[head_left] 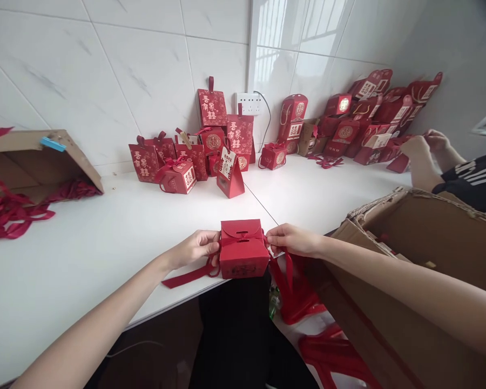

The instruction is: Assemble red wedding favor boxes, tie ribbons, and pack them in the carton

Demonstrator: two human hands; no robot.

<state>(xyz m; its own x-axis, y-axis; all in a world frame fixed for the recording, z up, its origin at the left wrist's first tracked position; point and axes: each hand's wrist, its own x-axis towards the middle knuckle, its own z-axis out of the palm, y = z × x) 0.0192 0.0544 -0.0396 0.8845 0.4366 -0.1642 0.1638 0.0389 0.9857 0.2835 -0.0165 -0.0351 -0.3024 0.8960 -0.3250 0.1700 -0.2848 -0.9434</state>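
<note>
Left hand (204,247) and right hand (281,238) on ribboned red box (244,256); "囍" on boxes (182,178) behind

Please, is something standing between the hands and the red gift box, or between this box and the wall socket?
Nothing visible blocks the hands: the left hand holds the red gift box, the right hand its ribbon. Toward the wall socket, a tall red package stands in the way.
</note>
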